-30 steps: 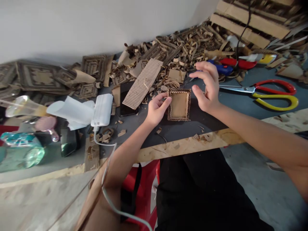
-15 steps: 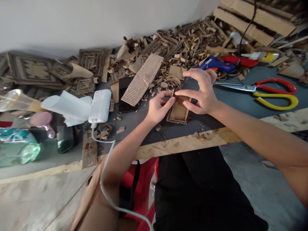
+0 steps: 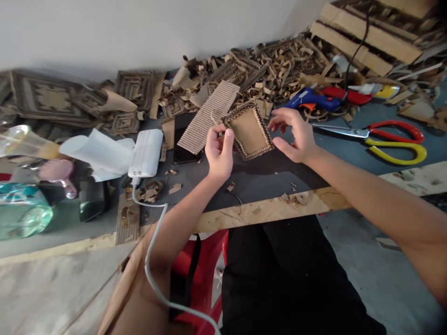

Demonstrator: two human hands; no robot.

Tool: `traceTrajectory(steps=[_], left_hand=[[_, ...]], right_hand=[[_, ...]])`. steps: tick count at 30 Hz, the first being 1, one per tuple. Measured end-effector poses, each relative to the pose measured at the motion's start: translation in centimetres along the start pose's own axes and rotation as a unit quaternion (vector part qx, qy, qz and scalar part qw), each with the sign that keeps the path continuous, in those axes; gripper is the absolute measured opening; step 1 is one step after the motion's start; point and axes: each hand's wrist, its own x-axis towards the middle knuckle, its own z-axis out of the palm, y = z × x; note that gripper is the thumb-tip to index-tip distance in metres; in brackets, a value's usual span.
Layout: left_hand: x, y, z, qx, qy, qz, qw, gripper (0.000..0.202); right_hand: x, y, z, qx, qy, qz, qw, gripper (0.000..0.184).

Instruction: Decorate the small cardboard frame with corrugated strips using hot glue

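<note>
My left hand [image 3: 219,153] pinches the left edge of a small rectangular cardboard frame [image 3: 248,130] with a corrugated border and holds it tilted above the dark table [image 3: 265,174]. To the right of the frame hovers my right hand [image 3: 294,135], fingers spread and curled, holding nothing and just off the frame's right edge.
A strip of corrugated cardboard [image 3: 209,115] and a heap of cardboard scraps [image 3: 265,65] lie behind the hands. A blue glue gun [image 3: 310,99] and red-and-yellow scissors [image 3: 391,139] lie to the right. A white power bank [image 3: 146,152] with its cable, a dark phone [image 3: 91,200] and patterned cardboard tiles [image 3: 52,100] lie at the left.
The frame lay flat on the table under both hands. Now my left hand has lifted and tilted it, and my right hand has come off it.
</note>
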Motion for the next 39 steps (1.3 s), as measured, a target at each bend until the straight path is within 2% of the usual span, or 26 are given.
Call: traceTrajectory(steps=[3, 5, 8, 10, 14, 17, 22, 27, 29, 32, 34, 39], left_hand=[[0.1, -0.3, 0.2, -0.012, -0.023, -0.005, 1.0, 0.057], [0.2, -0.3, 0.2, -0.009, -0.034, -0.008, 0.999, 0.057], [0.2, -0.3, 0.1, 0.006, -0.045, -0.016, 0.999, 0.058], [0.2, -0.3, 0.1, 0.005, -0.053, -0.025, 0.998, 0.057], [0.1, 0.0, 0.2, -0.015, -0.077, -0.034, 0.996, 0.055], [0.1, 0.3, 0.3, -0.03, -0.096, -0.04, 0.994, 0.055], [0.2, 0.3, 0.1, -0.006, -0.071, -0.019, 0.997, 0.053], [0.8, -0.1, -0.3, 0.032, -0.021, 0.013, 0.999, 0.053], [1.0, -0.2, -0.4, 0.042, -0.015, 0.013, 0.999, 0.053], [1.0, -0.4, -0.3, 0.043, -0.029, 0.008, 0.999, 0.054], [0.8, -0.6, -0.1, 0.033, -0.039, 0.006, 0.999, 0.054], [0.1, -1.2, -0.1, 0.024, -0.082, -0.032, 0.996, 0.054]], right_hand=[[0.0, -0.4, 0.1, -0.008, 0.021, 0.012, 1.0, 0.041], [-0.2, -0.4, 0.2, -0.026, 0.056, 0.034, 0.998, 0.028], [-0.4, -0.3, 0.4, -0.023, 0.127, 0.068, 0.989, 0.033], [-0.4, -0.3, 0.4, 0.006, 0.147, 0.095, 0.984, 0.039], [0.0, -0.6, 0.3, 0.082, 0.117, 0.116, 0.983, 0.04], [0.1, -0.7, 0.2, 0.095, 0.099, 0.119, 0.983, 0.037], [0.1, -0.9, -0.1, 0.018, 0.097, 0.126, 0.987, 0.04], [-0.1, -1.3, -0.7, -0.034, 0.015, 0.094, 0.995, 0.04], [0.0, -1.5, -0.7, -0.052, 0.005, 0.075, 0.996, 0.037], [0.2, -1.4, -0.6, -0.048, 0.042, 0.062, 0.996, 0.024], [0.4, -1.3, -0.4, -0.049, 0.047, 0.046, 0.997, 0.024], [0.6, -1.3, -0.1, -0.154, -0.058, -0.01, 0.986, 0.042]])
